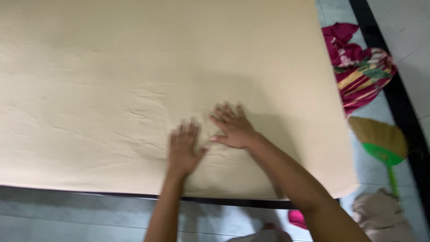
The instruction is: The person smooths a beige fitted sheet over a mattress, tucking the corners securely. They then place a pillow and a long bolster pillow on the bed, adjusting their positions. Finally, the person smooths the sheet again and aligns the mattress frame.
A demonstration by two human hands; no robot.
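Both palms are pressing flat on the cream sheet [134,80] covering the bed: left hand [182,150] and right hand [233,127], fingers spread, gripping nothing; a broom [380,143] is lying nearby.

We are seeing a matt cream cotton-like bedsheet [134,89], soft cloth creasing faintly under our left hand [183,150] and right hand [233,127]. The floor tiles [67,215] are looking smooth and slightly glossy. The broom [380,139] is showing rough straw bristles in a glossy green plastic holder. The crumpled patterned cloth [358,71] is looking soft and matt.
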